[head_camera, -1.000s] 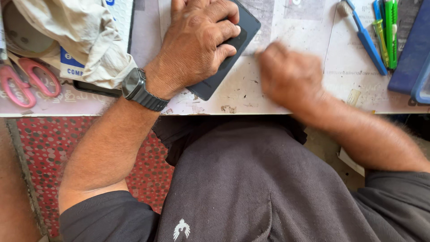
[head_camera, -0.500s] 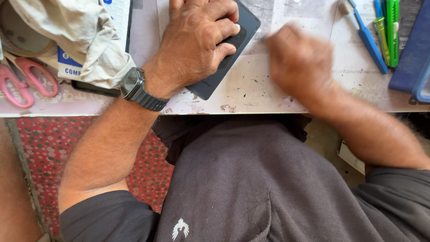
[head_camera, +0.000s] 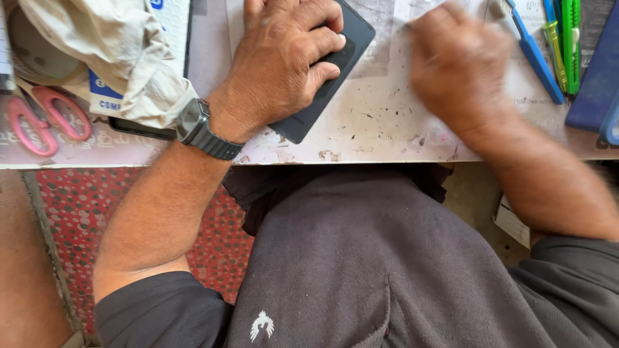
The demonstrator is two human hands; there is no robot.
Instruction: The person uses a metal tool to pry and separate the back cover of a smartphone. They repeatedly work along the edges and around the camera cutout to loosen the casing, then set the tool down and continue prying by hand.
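On the scuffed worktable (head_camera: 387,129), the left hand (head_camera: 284,64) lies flat, grip spread over a dark phone (head_camera: 335,58).

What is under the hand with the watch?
The left hand presses flat on a dark, flat rectangular thing lying slanted on the worn table. Only its corners and one long edge show; the hand covers its middle, so anything there is hidden.
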